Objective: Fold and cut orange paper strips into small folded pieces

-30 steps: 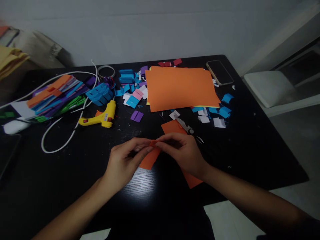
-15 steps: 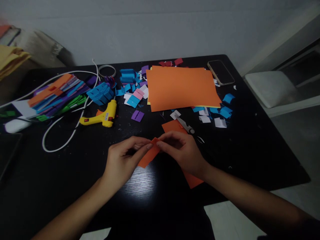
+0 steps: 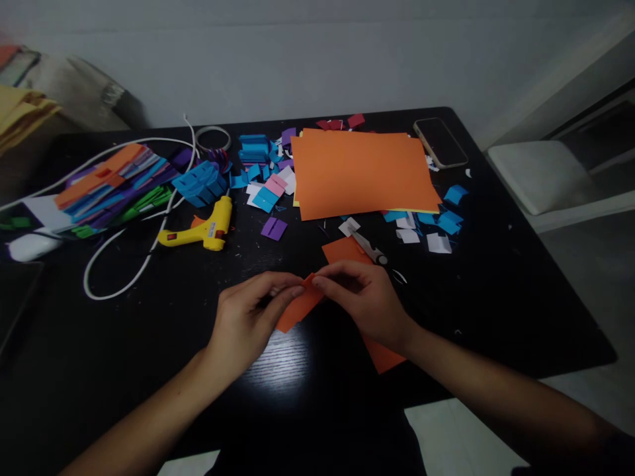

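Observation:
Both hands meet over the front middle of the black table [image 3: 149,357]. My left hand [image 3: 248,320] and my right hand [image 3: 364,297] each pinch the top edge of a small orange paper piece [image 3: 297,309], fingers closed on it. The piece slants down to the left between them. Under my right hand lies a larger orange paper strip [image 3: 383,357], partly hidden by the hand. Scissors [image 3: 370,250] rest on that strip's far end, just beyond my right fingers.
A big orange sheet [image 3: 362,172] lies at the back. Around it are several folded blue, white, purple and pink paper bits [image 3: 270,192]. A yellow glue gun [image 3: 201,231] with white cable [image 3: 116,284], a stack of coloured strips [image 3: 112,185], tape roll [image 3: 212,139] and phone [image 3: 440,142] are there too.
The small orange piece sits slightly higher and more tilted between the fingertips. Both hands have hardly moved.

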Demonstrator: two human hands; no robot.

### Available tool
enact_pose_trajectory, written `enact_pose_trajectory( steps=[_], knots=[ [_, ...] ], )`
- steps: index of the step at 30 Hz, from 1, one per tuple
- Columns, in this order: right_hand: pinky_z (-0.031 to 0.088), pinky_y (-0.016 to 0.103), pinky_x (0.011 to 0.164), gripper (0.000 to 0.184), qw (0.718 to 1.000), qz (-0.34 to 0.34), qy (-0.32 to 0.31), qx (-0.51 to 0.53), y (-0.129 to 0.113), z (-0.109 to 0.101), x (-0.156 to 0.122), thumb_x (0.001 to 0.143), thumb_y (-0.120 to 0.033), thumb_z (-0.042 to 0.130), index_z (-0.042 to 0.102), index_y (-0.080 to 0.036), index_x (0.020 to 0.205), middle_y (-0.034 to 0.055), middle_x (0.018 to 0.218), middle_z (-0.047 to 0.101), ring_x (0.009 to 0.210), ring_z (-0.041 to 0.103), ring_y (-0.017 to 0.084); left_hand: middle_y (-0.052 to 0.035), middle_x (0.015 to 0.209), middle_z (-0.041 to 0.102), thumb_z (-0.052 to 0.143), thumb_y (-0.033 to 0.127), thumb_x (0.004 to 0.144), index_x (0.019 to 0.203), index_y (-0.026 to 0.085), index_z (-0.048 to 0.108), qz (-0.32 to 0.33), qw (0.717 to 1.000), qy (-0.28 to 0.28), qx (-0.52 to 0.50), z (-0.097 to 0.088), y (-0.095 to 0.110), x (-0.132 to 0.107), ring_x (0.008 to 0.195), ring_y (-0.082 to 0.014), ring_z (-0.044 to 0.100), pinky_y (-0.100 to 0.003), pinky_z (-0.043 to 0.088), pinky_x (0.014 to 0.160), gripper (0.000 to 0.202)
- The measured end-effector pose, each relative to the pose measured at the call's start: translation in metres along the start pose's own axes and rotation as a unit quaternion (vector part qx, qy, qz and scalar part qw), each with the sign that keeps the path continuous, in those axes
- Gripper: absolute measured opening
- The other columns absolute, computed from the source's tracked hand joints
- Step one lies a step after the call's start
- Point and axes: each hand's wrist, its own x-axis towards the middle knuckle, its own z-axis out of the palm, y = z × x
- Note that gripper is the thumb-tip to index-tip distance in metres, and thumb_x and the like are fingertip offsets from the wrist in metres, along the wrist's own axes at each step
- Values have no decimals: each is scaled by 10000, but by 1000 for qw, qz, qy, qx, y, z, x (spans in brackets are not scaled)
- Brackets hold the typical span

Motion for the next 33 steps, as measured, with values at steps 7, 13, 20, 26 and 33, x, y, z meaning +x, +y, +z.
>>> enact_pose_trajectory(
  steps=[7, 13, 20, 26, 33],
  knots=[
    [630, 260, 801, 35, 1000, -18, 26, -3, 2, 1, -2, 865, -268, 822, 818, -253, 896, -8, 894, 830, 855, 789, 149, 27, 833, 795, 749, 221, 936, 954, 209, 792, -20, 1000, -19, -7, 1, -5, -1, 658, -87, 689, -171, 523, 624, 48],
    [637, 273, 798, 38, 999, -23, 46, -6, 3, 0, -1, 851, -253, 828, 820, -249, 889, -1, 890, 833, 846, 791, 156, 22, 840, 794, 790, 218, 904, 972, 212, 801, 3, 1000, -18, -3, -1, -8, -2, 684, -95, 699, -178, 529, 646, 69],
    [643, 270, 811, 25, 999, -21, 39, -2, 0, 2, -2, 856, -242, 820, 815, -243, 881, -2, 893, 836, 857, 797, 157, 36, 829, 811, 795, 170, 886, 933, 235, 822, -20, 999, -16, -24, -1, -4, 0, 669, -92, 703, -170, 531, 633, 85],
    [637, 271, 829, 27, 999, -16, 29, 9, 0, 2, -1, 863, -248, 817, 811, -245, 890, -4, 900, 834, 871, 792, 151, 41, 776, 802, 815, 213, 862, 886, 255, 828, -87, 993, -24, -80, 0, -3, 3, 652, -102, 702, -173, 533, 612, 50],
    [629, 275, 748, 136, 1000, 15, 21, 12, -2, 1, 0, 818, -325, 862, 815, -220, 889, 16, 858, 823, 798, 774, 159, 11, 719, 793, 811, 236, 835, 842, 217, 819, -151, 979, -7, -137, 0, 0, 6, 612, -130, 705, -187, 536, 546, 21]
  ],
)
